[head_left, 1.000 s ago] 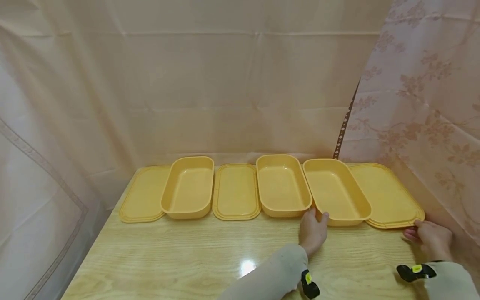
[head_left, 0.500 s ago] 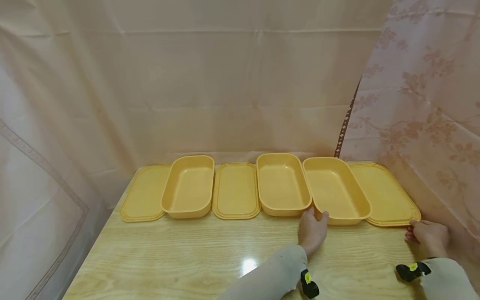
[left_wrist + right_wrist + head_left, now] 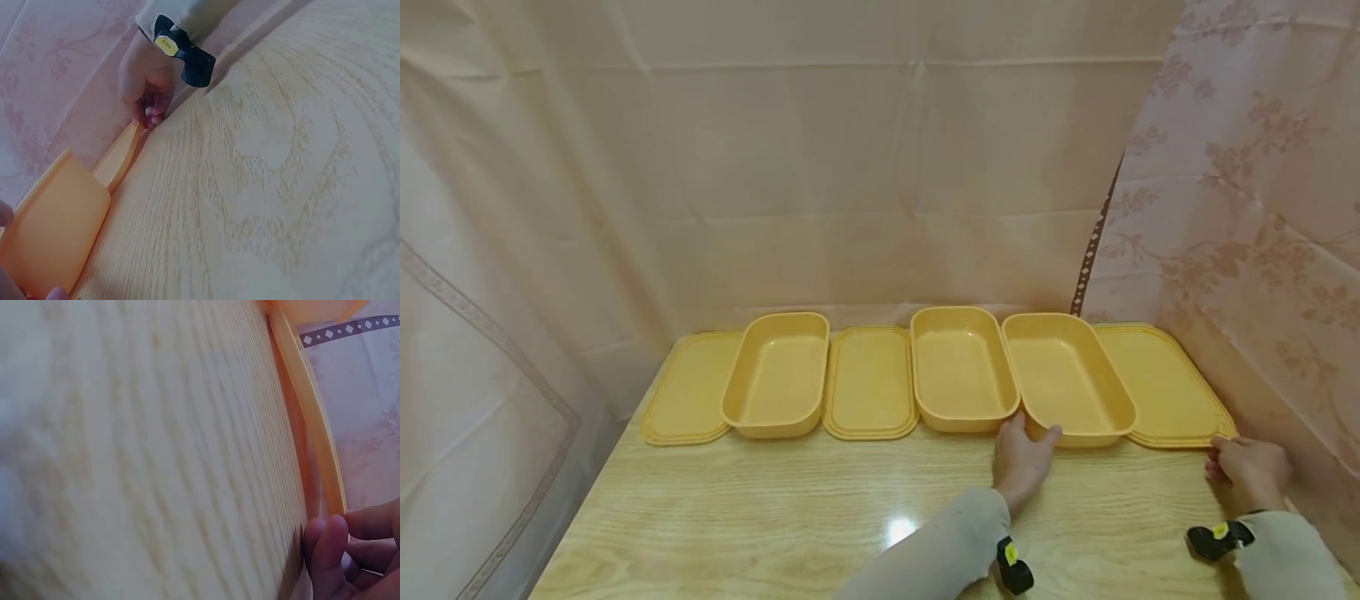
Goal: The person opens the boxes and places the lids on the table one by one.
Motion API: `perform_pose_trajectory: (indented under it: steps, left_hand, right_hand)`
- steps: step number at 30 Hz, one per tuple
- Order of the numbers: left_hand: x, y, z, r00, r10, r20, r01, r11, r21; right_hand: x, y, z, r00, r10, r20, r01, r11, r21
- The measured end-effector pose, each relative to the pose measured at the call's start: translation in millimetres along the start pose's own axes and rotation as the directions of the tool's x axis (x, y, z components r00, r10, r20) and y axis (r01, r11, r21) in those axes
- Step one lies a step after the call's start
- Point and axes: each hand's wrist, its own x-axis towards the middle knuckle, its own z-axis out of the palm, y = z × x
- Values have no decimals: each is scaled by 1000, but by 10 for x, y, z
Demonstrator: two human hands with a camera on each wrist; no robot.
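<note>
A row of yellow plastic containers and flat lids runs along the back of the table in the head view. My left hand point(image 3: 1024, 460) grips the front left corner of the rightmost container point(image 3: 1071, 379), which also shows in the left wrist view as a tall wall point(image 3: 59, 228). With thumb and fingers, my right hand point(image 3: 1251, 468) pinches the front right corner of the rightmost lid point(image 3: 1168, 387). That lid's left side is hidden by the container. In the right wrist view the lid's edge point(image 3: 319, 428) stands slightly raised over the tabletop at the pinched corner.
Left of the gripped container come another container point(image 3: 966, 367), a lid point(image 3: 871, 383), a third container point(image 3: 778, 371) and a far-left lid point(image 3: 688, 387). Cloth curtains point(image 3: 865, 167) hang behind and beside the wooden table point(image 3: 775, 517).
My right hand and the rightmost lid have shifted a little to the left. The gripped container, the one beside it and my left hand have also edged slightly left.
</note>
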Motion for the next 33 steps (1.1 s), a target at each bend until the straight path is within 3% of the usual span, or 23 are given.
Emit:
perform_pose_trajectory:
  steps: [5, 7, 10, 13, 22, 24, 31, 33]
  left_hand:
    - [31, -23, -21, 1000, 22, -4, -22, 1000, 7]
    - [41, -28, -31, 1000, 20, -3, -20, 1000, 3]
    - [50, -27, -34, 1000, 7, -7, -7, 1000, -4]
    - [51, -23, -33, 1000, -6, -12, 6, 1000, -8]
    - [72, -48, -45, 1000, -20, -5, 20, 1000, -13]
    - [75, -53, -54, 1000, -19, -7, 19, 1000, -12]
    - [65, -32, -73, 1000, -21, -12, 21, 1000, -3]
    - [58, -18, -75, 1000, -21, -11, 21, 1000, 6]
  right_hand:
    - [-20, -12, 6, 999, -35, 8, 36, 996, -77]
    - [-27, -24, -3, 998, -63, -1, 63, 986, -156]
    - [-35, -22, -15, 990, -143, -8, 134, 945, -298]
    - [-36, -19, -18, 977, -211, -20, 182, 884, -430]
    - [-26, -23, 3, 969, -247, 4, 215, 838, -501]
    - [-26, -28, 14, 967, -253, 19, 228, 833, -504]
    - [-47, -39, 12, 970, -240, 31, 227, 858, -460]
    - [-50, -41, 4, 972, -231, 42, 228, 883, -410]
